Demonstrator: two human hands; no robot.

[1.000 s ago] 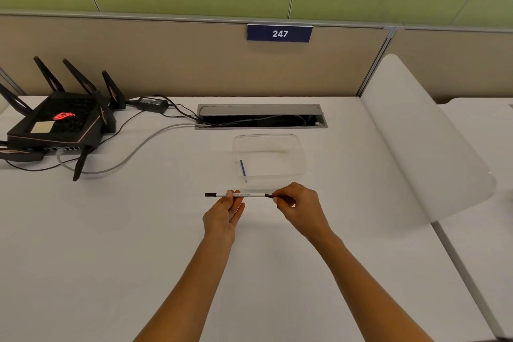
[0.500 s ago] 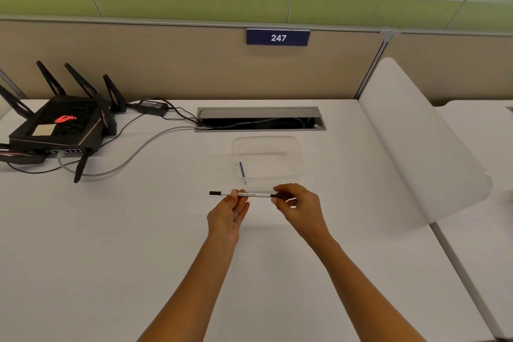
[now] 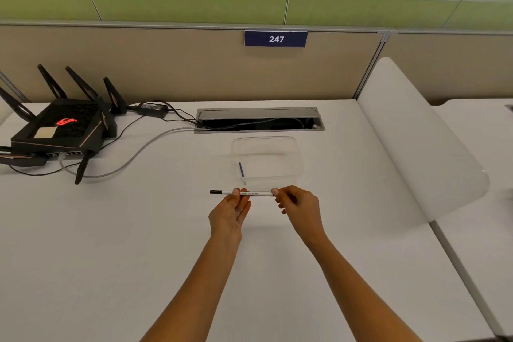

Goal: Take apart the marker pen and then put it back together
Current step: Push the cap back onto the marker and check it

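Note:
A thin white marker pen (image 3: 256,193) with a black left end lies level in the air above the white desk. My left hand (image 3: 231,212) pinches its barrel near the left third, palm up. At the pen's right end my right hand (image 3: 298,209) grips it with the fingertips, which hide that end. Just behind the pen a clear plastic container (image 3: 266,159) holds a thin blue stick (image 3: 241,170).
A black router (image 3: 59,126) with antennas sits at the far left, with cables (image 3: 144,147) running to a desk cable slot (image 3: 259,119). A frosted divider panel (image 3: 416,141) stands on the right. A beige partition wall closes the back.
The black piece that showed at the pen's right end is now hidden under my right fingertips. Both hands stay in about the same place.

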